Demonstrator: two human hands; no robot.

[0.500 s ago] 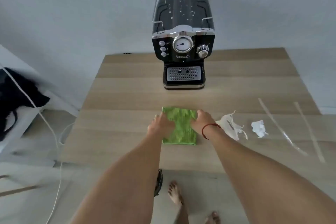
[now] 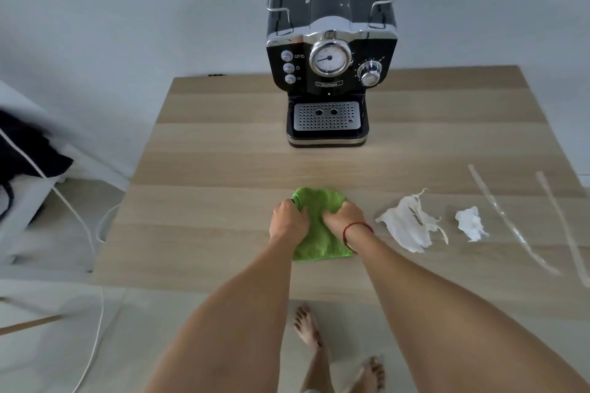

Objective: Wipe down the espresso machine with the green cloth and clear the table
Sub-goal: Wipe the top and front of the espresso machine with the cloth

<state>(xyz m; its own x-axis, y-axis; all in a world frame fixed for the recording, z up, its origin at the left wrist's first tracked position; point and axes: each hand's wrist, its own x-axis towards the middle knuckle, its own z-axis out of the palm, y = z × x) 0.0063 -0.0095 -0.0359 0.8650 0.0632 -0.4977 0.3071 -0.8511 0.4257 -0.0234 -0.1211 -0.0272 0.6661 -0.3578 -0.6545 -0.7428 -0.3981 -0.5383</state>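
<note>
A green cloth (image 2: 319,234) lies on the wooden table (image 2: 223,169) near its front edge, its far end bunched up. My left hand (image 2: 287,222) grips the cloth's left side and my right hand (image 2: 343,217), with a red string at the wrist, grips its right side. The black and chrome espresso machine (image 2: 330,51) stands at the back of the table against the wall, with white specks on its top. To the right of the cloth lie a torn white paper scrap (image 2: 408,226), a smaller white scrap (image 2: 471,222) and two clear plastic strips (image 2: 507,217).
A white cable (image 2: 92,265) runs down over the floor left of the table. A dark bag (image 2: 28,150) rests on a white surface at the far left. My bare feet (image 2: 308,327) stand below the table's front edge.
Both hands have closed on the cloth and pulled its far corners inward, so the flat cloth is now bunched at its far end. The view has moved nearer to the table.
</note>
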